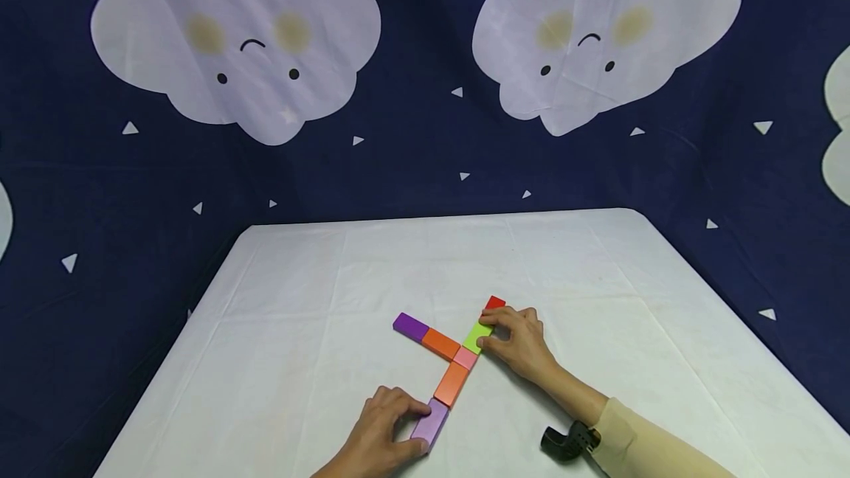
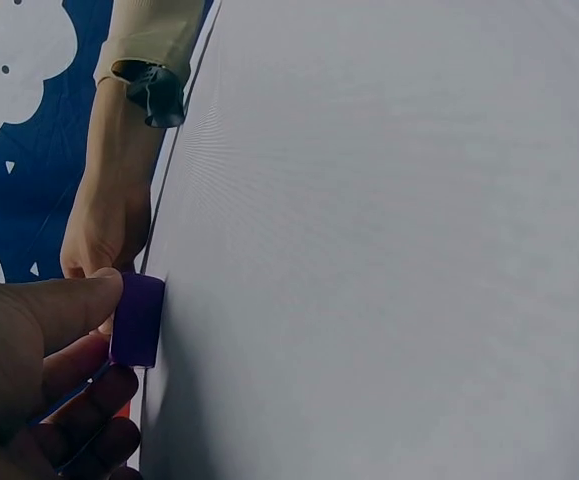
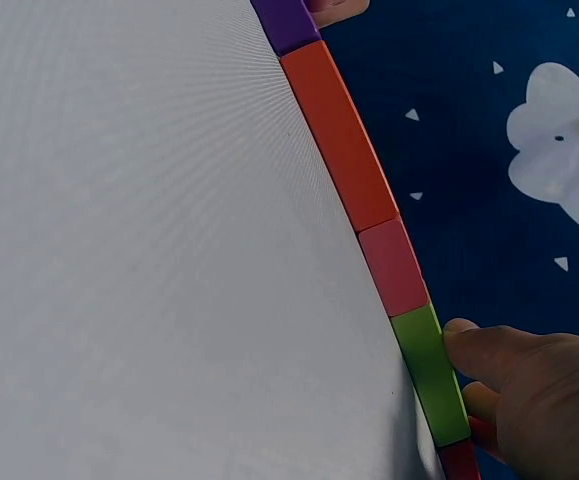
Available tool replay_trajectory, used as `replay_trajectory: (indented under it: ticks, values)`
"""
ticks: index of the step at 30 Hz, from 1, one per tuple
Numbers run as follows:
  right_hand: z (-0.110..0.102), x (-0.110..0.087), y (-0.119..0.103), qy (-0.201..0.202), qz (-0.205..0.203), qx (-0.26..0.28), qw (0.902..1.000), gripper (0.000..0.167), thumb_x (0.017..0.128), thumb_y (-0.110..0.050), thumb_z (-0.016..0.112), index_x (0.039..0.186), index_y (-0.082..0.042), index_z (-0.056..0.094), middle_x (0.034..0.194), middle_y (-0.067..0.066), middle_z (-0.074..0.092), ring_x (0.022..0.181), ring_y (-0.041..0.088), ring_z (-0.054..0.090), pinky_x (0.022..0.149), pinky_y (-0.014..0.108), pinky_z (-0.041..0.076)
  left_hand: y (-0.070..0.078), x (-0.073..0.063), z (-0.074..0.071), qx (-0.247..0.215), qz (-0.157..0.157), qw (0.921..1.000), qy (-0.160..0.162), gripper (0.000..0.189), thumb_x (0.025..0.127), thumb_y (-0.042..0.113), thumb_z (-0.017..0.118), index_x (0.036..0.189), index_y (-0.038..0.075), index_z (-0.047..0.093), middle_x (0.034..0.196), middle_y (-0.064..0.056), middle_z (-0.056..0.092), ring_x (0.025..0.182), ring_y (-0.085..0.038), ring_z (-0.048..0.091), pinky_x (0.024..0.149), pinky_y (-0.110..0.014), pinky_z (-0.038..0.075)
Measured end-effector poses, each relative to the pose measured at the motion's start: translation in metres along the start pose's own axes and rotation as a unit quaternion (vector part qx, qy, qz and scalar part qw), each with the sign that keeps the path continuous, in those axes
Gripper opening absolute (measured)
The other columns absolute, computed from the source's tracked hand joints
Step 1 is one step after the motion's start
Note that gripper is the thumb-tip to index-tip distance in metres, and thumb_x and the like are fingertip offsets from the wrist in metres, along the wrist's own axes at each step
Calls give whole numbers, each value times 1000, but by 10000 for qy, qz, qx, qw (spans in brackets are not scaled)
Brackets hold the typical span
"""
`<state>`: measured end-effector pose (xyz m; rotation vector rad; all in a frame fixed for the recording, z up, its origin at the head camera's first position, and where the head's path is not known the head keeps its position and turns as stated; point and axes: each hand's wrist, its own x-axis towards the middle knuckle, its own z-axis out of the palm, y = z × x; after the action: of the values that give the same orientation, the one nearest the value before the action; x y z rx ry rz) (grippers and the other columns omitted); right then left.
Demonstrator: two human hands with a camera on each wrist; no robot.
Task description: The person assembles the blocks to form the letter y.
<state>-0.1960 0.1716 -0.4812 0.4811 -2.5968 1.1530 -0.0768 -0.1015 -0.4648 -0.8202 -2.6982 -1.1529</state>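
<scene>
In the head view, wooden-looking blocks lie in a branching line on the white table. My left hand (image 1: 384, 430) grips the light purple block (image 1: 430, 425) at the near end, thumb at its lower end and index finger near the upper one. An orange block (image 1: 451, 384) and a small pink block (image 1: 465, 358) continue the line. Beyond them my right hand (image 1: 521, 340) holds the green block (image 1: 477, 338), its thumb against the side. The fingers partly cover the red block (image 1: 494, 302) at the far end. The right wrist view shows that thumb (image 3: 474, 345) on the green side.
A side branch of a second orange block (image 1: 441, 344) and a dark purple block (image 1: 411, 327) runs left from the pink one. A black wrist device (image 1: 569, 441) sits at the right cuff. Behind the table (image 1: 285, 271) hangs a dark blue cloth with clouds (image 1: 235, 39).
</scene>
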Motion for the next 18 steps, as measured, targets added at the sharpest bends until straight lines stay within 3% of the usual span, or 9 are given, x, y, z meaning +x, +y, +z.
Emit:
replay_trajectory:
  ticks: [5, 18]
  values:
    - [0, 0, -1, -12, 7, -22, 10000, 31, 69, -25, 82, 98, -19, 73, 112, -6, 67, 86, 14, 38, 79, 37, 24, 1, 0, 0, -28, -73, 10000, -24, 32, 73, 29, 77, 103, 25, 65, 98, 13, 61, 92, -3, 43, 73, -23, 30]
    - [-1, 0, -2, -60, 46, -9, 10000, 31, 70, -25, 81, 99, -19, 73, 113, -6, 67, 87, 14, 37, 81, 38, 24, 2, 0, 0, 124, 124, 9997, 176, 32, 74, 29, 77, 103, 23, 66, 98, 12, 63, 91, -4, 44, 72, -23, 31]
